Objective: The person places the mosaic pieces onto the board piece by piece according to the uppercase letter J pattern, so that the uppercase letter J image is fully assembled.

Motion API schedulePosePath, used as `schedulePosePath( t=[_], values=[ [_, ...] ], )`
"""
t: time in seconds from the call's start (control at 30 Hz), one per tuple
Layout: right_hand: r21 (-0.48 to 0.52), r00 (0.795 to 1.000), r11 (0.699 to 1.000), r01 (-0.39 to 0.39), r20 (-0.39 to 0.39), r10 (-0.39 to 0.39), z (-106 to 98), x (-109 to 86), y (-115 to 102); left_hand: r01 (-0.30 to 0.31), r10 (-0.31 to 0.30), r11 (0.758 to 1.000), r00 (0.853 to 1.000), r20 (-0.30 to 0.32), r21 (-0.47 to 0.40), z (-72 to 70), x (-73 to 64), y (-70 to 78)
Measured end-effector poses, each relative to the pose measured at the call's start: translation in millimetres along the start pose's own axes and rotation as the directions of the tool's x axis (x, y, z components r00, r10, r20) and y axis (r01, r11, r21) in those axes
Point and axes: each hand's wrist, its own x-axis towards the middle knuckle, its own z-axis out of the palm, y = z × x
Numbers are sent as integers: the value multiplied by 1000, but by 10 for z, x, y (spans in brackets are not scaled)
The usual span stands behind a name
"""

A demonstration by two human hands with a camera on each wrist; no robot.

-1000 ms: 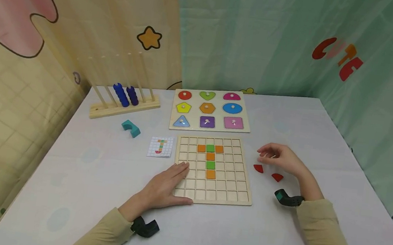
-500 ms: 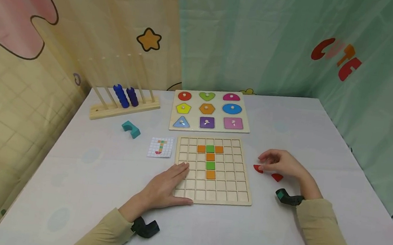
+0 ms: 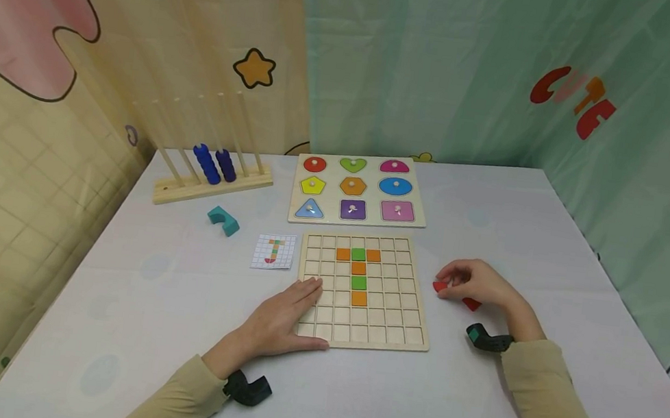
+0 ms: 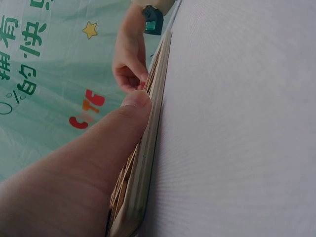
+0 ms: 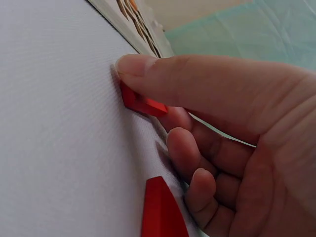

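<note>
My left hand [image 3: 281,314] lies flat on the near left corner of a wooden grid board [image 3: 397,316], its thumb along the near edge. Orange and green square tiles [image 3: 359,282] form a T shape in the board's cells. To the right of the board, my right hand [image 3: 478,280] pinches a red quarter-circle piece [image 5: 143,101] between thumb and index finger, at or just above the tabletop. The other fingers are curled. A second red quarter-circle piece [image 5: 162,210] lies beneath that hand, partly covered in the head view.
A small pattern card [image 3: 273,252] lies left of the board. Behind stands a knobbed shape puzzle [image 3: 327,219]. A pegged wooden rack [image 3: 213,191] with blue beads is at the back left, with a teal arch-like block [image 3: 223,220] before it.
My right hand has come down onto the nearer-to-board red piece and now pinches it; that piece has tilted or shifted slightly. My left hand has stayed in place.
</note>
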Motion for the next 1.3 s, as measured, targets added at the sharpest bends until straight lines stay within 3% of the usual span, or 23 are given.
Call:
schedulePosePath(
  t=[0.3,0.7,1.07,1.3],
  values=[
    [-25,999,999,36,33,-36,36,10,-13,9,-9,1000,1000,2,0,2,-6,1],
    [82,992,992,95,77,-102,127,34,-163,13,-13,1000,1000,9,2,-8,-4,9],
    [167,957,969,183,197,-215,352,70,-491,12,-12,1000,1000,-1,10,-2,-12,2],
    [101,934,957,272,210,-287,586,70,-731,20,-20,1000,1000,5,12,4,-7,-1]
  ],
)
